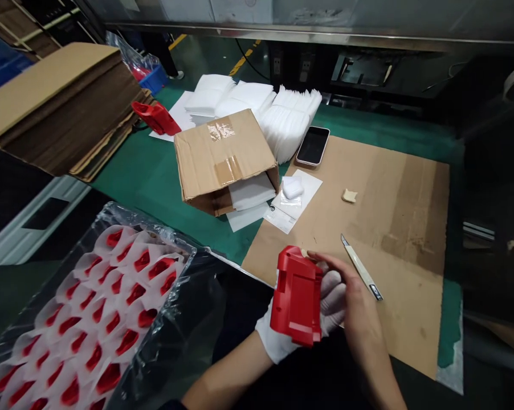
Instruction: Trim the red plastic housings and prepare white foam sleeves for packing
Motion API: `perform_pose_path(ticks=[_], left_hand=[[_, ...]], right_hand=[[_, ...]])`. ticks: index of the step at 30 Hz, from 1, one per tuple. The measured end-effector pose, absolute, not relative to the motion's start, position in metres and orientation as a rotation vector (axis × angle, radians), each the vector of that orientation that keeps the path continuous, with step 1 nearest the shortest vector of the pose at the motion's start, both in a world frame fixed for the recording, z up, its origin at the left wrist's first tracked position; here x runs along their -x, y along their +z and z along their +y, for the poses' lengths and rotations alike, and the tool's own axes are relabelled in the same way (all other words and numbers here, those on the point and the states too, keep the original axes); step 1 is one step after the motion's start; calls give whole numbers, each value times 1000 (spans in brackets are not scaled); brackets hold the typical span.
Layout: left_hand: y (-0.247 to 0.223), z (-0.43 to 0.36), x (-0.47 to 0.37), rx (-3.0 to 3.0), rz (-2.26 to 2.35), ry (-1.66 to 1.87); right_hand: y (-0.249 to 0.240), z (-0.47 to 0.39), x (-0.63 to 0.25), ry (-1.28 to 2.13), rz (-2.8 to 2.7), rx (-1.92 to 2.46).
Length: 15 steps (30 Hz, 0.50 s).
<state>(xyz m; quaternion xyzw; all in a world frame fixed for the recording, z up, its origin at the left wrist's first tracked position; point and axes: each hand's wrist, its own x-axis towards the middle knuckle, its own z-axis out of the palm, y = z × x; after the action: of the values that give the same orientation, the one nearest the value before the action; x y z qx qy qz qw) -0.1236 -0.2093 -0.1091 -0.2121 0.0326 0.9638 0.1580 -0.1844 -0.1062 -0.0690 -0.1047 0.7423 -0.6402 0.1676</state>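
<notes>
My left hand [270, 333], in a white glove, is closed around a red plastic housing [300, 296] from below and behind. The gloved fingers show along its right side. The housing is tilted up towards me, with a recessed rectangular panel facing the camera. My right hand [359, 307] is bare and reaches to the housing's top right corner. Its fingertips pinch a small cream-coloured piece [304, 253] against that edge, mostly hidden by the fingers. Nearby on the cardboard sheet [402, 239] lie a craft knife [362, 267] and another small cream-coloured piece [349, 196].
To the left, a plastic-lined box [188, 250] holds several wrapped red parts. An opened carton [223, 154] stands on the green table, before stacks of white foam sleeves [289, 117]. A phone [313, 146], another red part [156, 118] and a cardboard stack [60, 108] lie around.
</notes>
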Motion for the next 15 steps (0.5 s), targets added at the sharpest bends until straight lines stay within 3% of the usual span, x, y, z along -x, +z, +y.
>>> perform_pose_path(ticks=[4, 10, 15], left_hand=[[-93, -220, 127, 626, -45, 2803], [-97, -232, 131, 680, 12, 2868], [-101, -244, 128, 653, 16, 2890]], right_hand=[[-90, -92, 194, -1933, 2139, 160], [-161, -86, 206, -1126, 2696, 494], [-187, -88, 202, -1137, 2699, 562]])
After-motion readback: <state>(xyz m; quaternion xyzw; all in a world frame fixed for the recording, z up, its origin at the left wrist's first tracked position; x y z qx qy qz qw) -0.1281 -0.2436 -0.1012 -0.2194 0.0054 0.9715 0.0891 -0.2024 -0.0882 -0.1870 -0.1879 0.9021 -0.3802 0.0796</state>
